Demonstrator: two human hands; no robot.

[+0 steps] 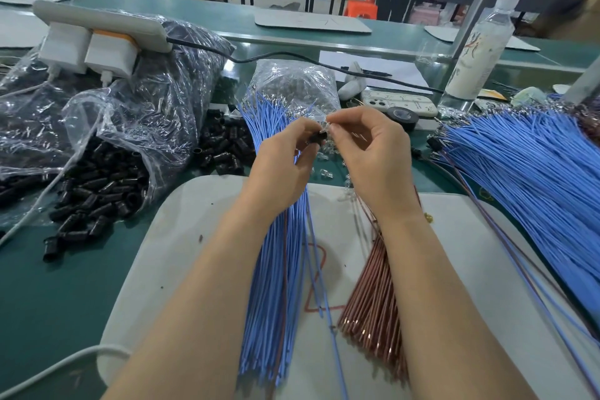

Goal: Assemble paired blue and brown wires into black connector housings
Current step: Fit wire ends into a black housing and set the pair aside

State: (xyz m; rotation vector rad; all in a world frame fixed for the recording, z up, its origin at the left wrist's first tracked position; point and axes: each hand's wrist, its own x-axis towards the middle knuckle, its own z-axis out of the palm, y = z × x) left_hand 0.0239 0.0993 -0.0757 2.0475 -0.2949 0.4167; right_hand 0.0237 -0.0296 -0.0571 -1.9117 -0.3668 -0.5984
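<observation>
Head view. Left hand (285, 166) raised over the bench, thumb and fingers curled round one black connector housing (318, 139), gripped at the fingertips. Right hand (370, 153) just beside it, thumb and forefinger pressed together on something small at the housing's end; too small to name. Below the left hand, blue wires (276, 269) in a long bundle on a white board (470, 269); brown wires (373, 302) bundled just right of them, under the right wrist. Loose black housings (97, 198) spilled from a clear bag (97, 114) onto the green table (48, 286) at left. Behind the hands, a bag of small parts (292, 81). Far right, a larger fan of blue wire (535, 172). Beyond: bottle (477, 52), phone (399, 100), tape roll (402, 116), power strip (97, 23).
</observation>
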